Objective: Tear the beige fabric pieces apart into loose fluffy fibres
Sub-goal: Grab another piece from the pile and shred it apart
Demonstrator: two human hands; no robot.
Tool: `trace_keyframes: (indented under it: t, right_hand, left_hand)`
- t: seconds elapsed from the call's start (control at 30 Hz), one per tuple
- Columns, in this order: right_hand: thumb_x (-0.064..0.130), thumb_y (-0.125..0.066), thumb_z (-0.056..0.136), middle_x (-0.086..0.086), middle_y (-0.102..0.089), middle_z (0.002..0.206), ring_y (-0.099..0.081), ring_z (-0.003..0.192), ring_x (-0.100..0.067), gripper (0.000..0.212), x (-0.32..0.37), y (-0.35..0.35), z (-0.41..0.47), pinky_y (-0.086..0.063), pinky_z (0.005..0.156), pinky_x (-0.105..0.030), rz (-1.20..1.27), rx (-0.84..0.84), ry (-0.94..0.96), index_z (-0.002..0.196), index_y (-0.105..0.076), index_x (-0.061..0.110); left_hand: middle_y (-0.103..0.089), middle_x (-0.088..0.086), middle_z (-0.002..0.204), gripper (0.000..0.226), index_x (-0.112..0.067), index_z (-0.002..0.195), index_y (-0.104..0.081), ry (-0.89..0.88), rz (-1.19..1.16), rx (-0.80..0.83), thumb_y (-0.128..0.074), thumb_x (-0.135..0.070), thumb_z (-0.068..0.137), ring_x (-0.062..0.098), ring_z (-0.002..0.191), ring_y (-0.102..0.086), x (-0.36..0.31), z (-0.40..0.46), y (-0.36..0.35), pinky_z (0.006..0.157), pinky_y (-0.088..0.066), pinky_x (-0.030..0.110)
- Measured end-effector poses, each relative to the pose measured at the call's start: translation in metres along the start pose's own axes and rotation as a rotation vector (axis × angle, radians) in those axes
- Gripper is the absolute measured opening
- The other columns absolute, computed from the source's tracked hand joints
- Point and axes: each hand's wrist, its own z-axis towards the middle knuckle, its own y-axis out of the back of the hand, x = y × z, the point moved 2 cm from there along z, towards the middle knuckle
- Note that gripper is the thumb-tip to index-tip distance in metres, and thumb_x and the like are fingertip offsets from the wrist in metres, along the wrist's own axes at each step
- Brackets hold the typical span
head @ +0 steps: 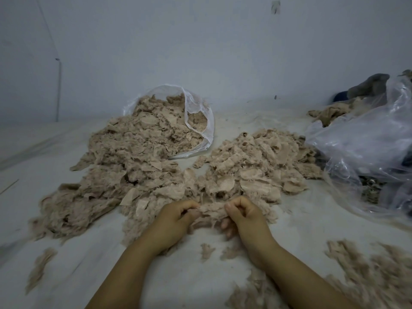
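Frayed beige fabric piece (213,210), stretched taut

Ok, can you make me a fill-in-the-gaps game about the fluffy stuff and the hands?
1. The left hand and the right hand grip the same beige fabric piece, so ____ hands hold it.
2. The heap of beige pieces at the back spills out of a clear ____ bag.
3. The colour of the fabric is ____.
4. The loose fluffy fibres lie near the person's ____ arm.

Missing words: both; plastic; beige; right
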Motion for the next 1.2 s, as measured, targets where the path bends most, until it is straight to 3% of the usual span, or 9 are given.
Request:
trace_keyframes:
  t: [0.2, 0.3, 0.43, 0.57, 0.67, 0.77, 0.9, 1.07, 1.2]
  right_hand:
    - [0.020, -0.060, 0.092, -0.004, -0.064, 0.062, -0.058, 0.052, -0.013, 0.013, -0.001, -0.007, -0.003, -0.049, 0.048, -0.023, 0.085, 0.129, -0.062, 0.086, -0.063, 0.009]
    - [0.010, -0.059, 0.092, -0.002, -0.058, 0.053, -0.053, 0.046, -0.010, 0.012, 0.003, -0.003, -0.002, -0.045, 0.046, -0.020, 0.106, 0.058, -0.046, 0.080, -0.063, 0.008]
    - [0.007, -0.058, 0.092, -0.004, -0.056, 0.053, -0.049, 0.043, -0.010, 0.013, 0.005, 0.005, 0.000, -0.042, 0.044, -0.020, 0.241, -0.025, -0.069, 0.080, -0.062, 0.009]
    - [-0.005, -0.057, 0.089, -0.002, -0.064, 0.057, -0.056, 0.047, -0.012, 0.022, 0.008, 0.003, -0.002, -0.047, 0.046, -0.023, 0.133, 0.000, 0.042, 0.084, -0.067, 0.013]
    - [-0.016, -0.053, 0.083, 0.008, -0.070, 0.078, -0.065, 0.075, -0.006, 0.048, 0.009, 0.002, -0.004, -0.052, 0.068, -0.022, -0.141, -0.012, 0.279, 0.067, -0.068, 0.027]
    - [-0.016, -0.056, 0.079, 0.014, -0.068, 0.093, -0.061, 0.095, 0.005, 0.051, 0.009, -0.001, -0.007, -0.044, 0.082, -0.010, -0.330, 0.004, 0.429, 0.065, -0.068, 0.032]
    - [-0.015, -0.057, 0.079, 0.015, -0.067, 0.099, -0.059, 0.097, 0.007, 0.047, 0.011, -0.001, -0.008, -0.042, 0.082, -0.006, -0.412, 0.021, 0.474, 0.066, -0.070, 0.028]
    - [0.003, -0.057, 0.090, 0.004, -0.069, 0.097, -0.068, 0.082, -0.017, 0.018, 0.006, -0.002, -0.004, -0.057, 0.071, -0.031, 0.030, 0.038, 0.132, 0.090, -0.067, 0.018]
    - [0.022, -0.074, 0.079, -0.009, -0.068, 0.091, -0.067, 0.078, -0.018, 0.020, -0.002, 0.000, -0.001, -0.055, 0.072, -0.029, 0.101, 0.057, -0.055, 0.095, -0.066, 0.013]
  left_hand:
    - [-0.046, -0.007, 0.054, 0.025, -0.004, 0.071, -0.056, 0.016, -0.172, 0.024, -0.051, -0.008, 0.095, 0.005, 0.048, -0.041, 0.000, 0.001, -0.009, 0.050, -0.036, 0.021]
    - [-0.053, -0.009, 0.050, 0.037, -0.016, 0.061, -0.057, 0.038, -0.281, -0.033, -0.049, -0.006, 0.095, -0.004, 0.044, -0.046, -0.002, 0.001, -0.007, 0.046, -0.039, 0.013]
    - [-0.042, -0.004, 0.048, 0.047, -0.025, 0.051, -0.057, 0.060, -0.278, -0.230, -0.048, -0.019, 0.097, 0.008, 0.043, -0.034, 0.008, 0.005, 0.009, 0.045, -0.030, 0.022]
    - [-0.064, 0.006, 0.060, 0.045, -0.015, 0.077, -0.067, 0.098, -0.433, -0.123, -0.053, -0.057, 0.077, 0.019, 0.050, -0.060, -0.001, 0.003, 0.004, 0.048, -0.048, 0.024]
    - [-0.072, 0.011, 0.089, 0.064, -0.013, 0.110, -0.058, 0.240, -0.600, 0.043, -0.048, -0.064, 0.072, 0.028, 0.076, -0.071, -0.004, 0.003, -0.003, 0.063, -0.056, 0.032]
    - [-0.069, 0.010, 0.092, 0.057, -0.016, 0.114, -0.056, 0.289, -0.755, 0.111, -0.063, -0.055, 0.073, 0.024, 0.079, -0.070, -0.006, 0.000, -0.004, 0.063, -0.057, 0.035]
    - [-0.070, 0.009, 0.088, 0.045, -0.014, 0.115, -0.059, 0.292, -0.747, 0.003, -0.074, -0.015, 0.073, 0.022, 0.076, -0.069, -0.007, 0.000, -0.010, 0.063, -0.058, 0.030]
    - [-0.069, 0.008, 0.083, 0.025, -0.007, 0.105, -0.063, 0.278, -0.705, -0.117, -0.064, 0.005, 0.082, 0.016, 0.066, -0.067, -0.008, 0.001, -0.011, 0.055, -0.054, 0.023]
    - [-0.071, 0.002, 0.078, 0.028, -0.014, 0.103, -0.065, 0.225, -0.674, -0.066, -0.073, -0.011, 0.076, 0.013, 0.063, -0.065, -0.011, -0.001, -0.013, 0.053, -0.052, 0.021]
